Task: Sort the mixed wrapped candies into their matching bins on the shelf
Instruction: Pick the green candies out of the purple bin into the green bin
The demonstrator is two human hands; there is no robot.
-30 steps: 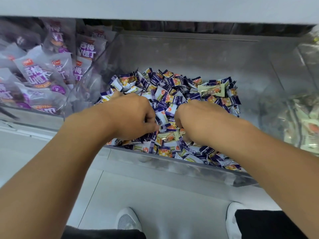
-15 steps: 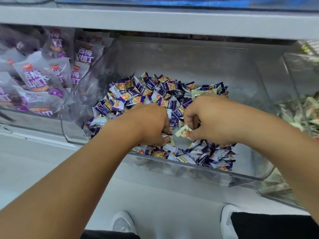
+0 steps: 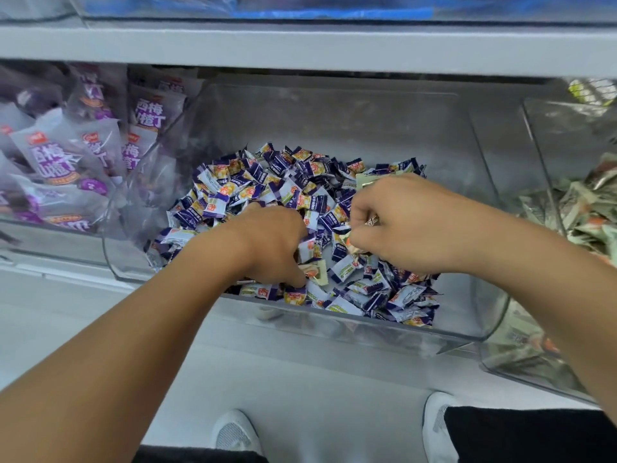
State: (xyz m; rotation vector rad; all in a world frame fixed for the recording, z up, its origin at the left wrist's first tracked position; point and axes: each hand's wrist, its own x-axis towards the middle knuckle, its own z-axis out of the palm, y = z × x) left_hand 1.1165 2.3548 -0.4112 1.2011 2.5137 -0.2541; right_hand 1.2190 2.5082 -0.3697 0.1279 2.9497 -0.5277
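Note:
A clear plastic bin (image 3: 467,332) on the shelf holds a heap of small purple-and-white wrapped candies (image 3: 267,185). Both hands are down in the heap. My left hand (image 3: 270,242) is curled, and its thumb and fingers pinch a pale green wrapped candy (image 3: 314,272) near the bin's front. My right hand (image 3: 400,225) is a fist that grips several pale green and brown wrappers; one pale green candy (image 3: 365,182) pokes out above its knuckles.
The bin on the left (image 3: 60,162) holds larger grey-and-purple packets. The bin on the right (image 3: 581,208) holds pale green wrapped candies. A grey shelf board (image 3: 300,45) runs overhead. My white shoes (image 3: 233,432) stand on the floor below.
The view has tilted and shifted a little. My left hand has slid toward the bin's front and now pinches a pale green candy. My right hand keeps its fist on its wrappers.

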